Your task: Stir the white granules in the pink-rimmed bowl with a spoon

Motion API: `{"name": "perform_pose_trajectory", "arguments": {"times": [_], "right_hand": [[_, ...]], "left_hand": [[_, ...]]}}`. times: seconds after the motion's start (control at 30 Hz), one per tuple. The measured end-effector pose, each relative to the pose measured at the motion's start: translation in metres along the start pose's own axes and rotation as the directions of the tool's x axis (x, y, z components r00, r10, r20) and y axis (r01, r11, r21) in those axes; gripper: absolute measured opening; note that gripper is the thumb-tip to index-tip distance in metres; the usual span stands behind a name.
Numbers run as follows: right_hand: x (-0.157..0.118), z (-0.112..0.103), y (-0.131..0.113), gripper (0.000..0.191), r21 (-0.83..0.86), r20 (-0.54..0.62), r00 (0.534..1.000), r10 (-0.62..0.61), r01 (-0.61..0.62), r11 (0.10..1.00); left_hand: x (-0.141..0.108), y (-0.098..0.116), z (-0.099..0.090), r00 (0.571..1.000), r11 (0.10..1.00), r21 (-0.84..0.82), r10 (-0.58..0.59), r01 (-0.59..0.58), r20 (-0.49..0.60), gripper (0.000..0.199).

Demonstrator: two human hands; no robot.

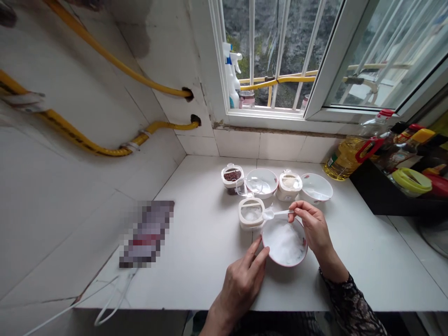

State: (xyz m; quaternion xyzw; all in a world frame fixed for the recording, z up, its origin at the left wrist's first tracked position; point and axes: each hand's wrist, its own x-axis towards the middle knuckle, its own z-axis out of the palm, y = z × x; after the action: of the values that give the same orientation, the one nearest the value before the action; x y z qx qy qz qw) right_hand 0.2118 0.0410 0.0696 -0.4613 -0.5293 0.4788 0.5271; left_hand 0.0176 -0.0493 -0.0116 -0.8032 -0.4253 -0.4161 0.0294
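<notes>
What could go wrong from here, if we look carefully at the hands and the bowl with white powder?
The right hand holds the spoon where the open container and the bowl nearly meet, so any powder on it might spill onto the counter. The left hand has its fingertips at the bowl's rim; an uneven push could tip or slide the bowl, perhaps into the nearby container.
</notes>
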Motion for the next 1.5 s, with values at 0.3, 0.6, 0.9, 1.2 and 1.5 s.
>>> {"name": "perform_pose_trajectory", "arguments": {"times": [0.3, 0.6, 0.9, 1.2, 1.5], "right_hand": [[-0.012, 0.024, -0.005, 0.022, -0.506, 0.355, 0.77, -0.53, 0.635, 0.584], [-0.012, -0.001, -0.025, 0.023, -0.583, 0.329, 0.66, -0.675, 0.704, 0.405], [-0.011, -0.017, -0.031, 0.019, -0.718, 0.447, 0.65, -0.615, 0.67, 0.187], [-0.013, -0.003, -0.007, 0.021, -0.673, 0.552, 0.719, -0.422, 0.683, 0.285], [-0.018, 0.004, -0.013, 0.02, -0.588, 0.598, 0.659, -0.456, 0.748, 0.309]], "left_hand": [[-0.002, -0.001, 0.001, 1.0, 0.999, 0.032, 0.01, -0.01, 0.01, 0.034], [0.0, 0.0, -0.001, 1.0, 1.0, 0.008, -0.001, 0.001, 0.027, 0.033], [-0.001, 0.001, -0.002, 0.999, 1.0, 0.011, -0.016, 0.016, 0.032, 0.035], [0.002, 0.002, -0.004, 0.999, 1.0, 0.009, -0.011, 0.011, 0.032, 0.033], [0.001, 0.001, -0.002, 1.0, 1.0, 0.022, -0.003, 0.002, 0.018, 0.033]]}}
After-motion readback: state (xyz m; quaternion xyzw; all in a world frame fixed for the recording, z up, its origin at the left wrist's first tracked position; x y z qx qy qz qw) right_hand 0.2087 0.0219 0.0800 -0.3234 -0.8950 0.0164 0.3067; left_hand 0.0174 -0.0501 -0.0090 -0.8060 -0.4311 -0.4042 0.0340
